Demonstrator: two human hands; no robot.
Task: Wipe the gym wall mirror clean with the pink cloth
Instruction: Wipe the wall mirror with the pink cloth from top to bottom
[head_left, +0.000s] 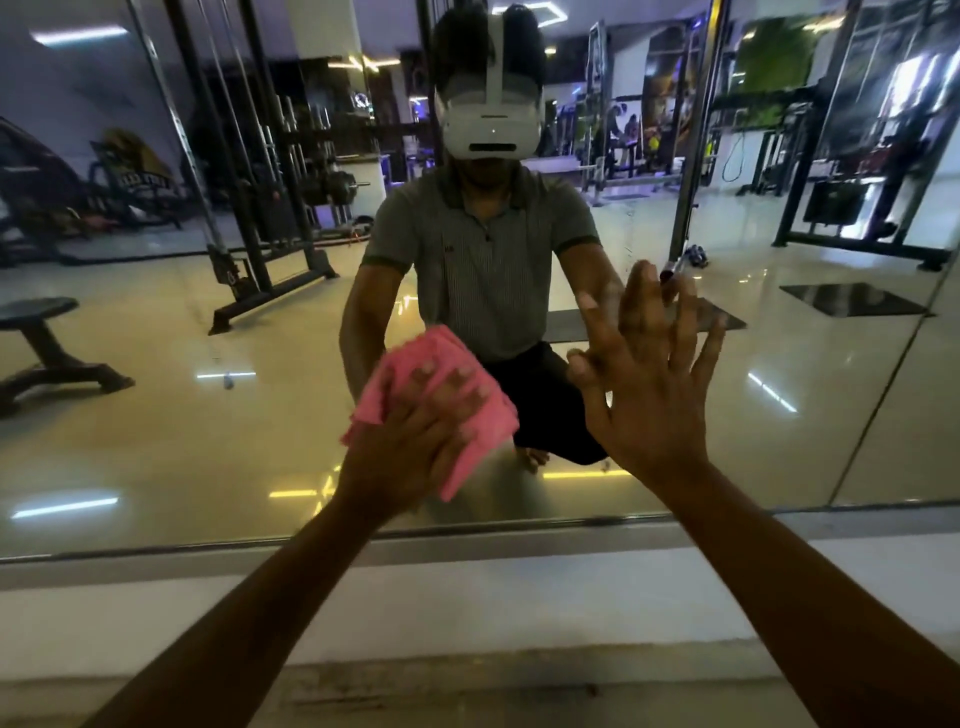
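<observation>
Two hands | left hand (415, 441) presses pink cloth (467, 415) on mirror (156, 415) | right hand (649, 405) splayed flat

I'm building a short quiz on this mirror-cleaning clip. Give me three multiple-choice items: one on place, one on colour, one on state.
1. Where is the cloth?
A. on the floor
B. pressed to the mirror under the left hand
C. on the ledge

2. What colour is the cloth?
A. blue
B. white
C. pink

3. How is the right hand?
A. open, fingers spread against the glass
B. closed in a fist
C. gripping a bottle

Key: B, the left hand covers it on the glass; C, it is plainly pink; A, spread fingers meet their reflection.
</observation>
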